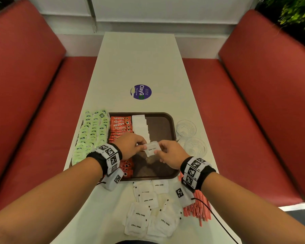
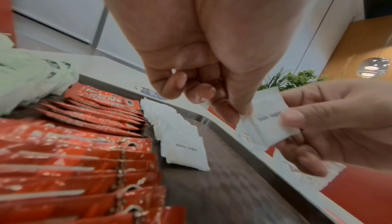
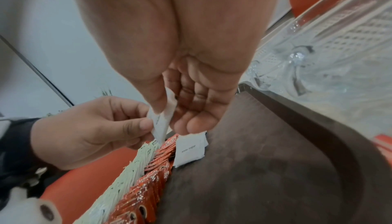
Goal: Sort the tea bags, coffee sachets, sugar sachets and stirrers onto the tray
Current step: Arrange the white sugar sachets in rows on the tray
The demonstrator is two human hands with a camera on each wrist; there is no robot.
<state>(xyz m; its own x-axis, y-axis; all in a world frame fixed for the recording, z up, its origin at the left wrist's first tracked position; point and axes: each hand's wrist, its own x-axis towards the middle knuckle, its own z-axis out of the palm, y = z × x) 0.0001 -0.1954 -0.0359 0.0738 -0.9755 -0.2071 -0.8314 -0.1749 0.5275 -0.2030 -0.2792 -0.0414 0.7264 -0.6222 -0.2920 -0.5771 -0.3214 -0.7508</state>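
Both hands hold one white sugar sachet above the dark brown tray. My left hand pinches its left edge; my right hand pinches its right side. The wrist views show the same sachet between thumb and fingers of each hand. On the tray lie a row of red coffee sachets and a row of white sugar sachets. Green tea bags are lined along the tray's left side. Loose sugar sachets and red-striped stirrers lie near me.
Two clear glass cups stand right of the tray. A round purple sticker sits mid-table. Red bench seats flank the white table. The tray's right half is bare.
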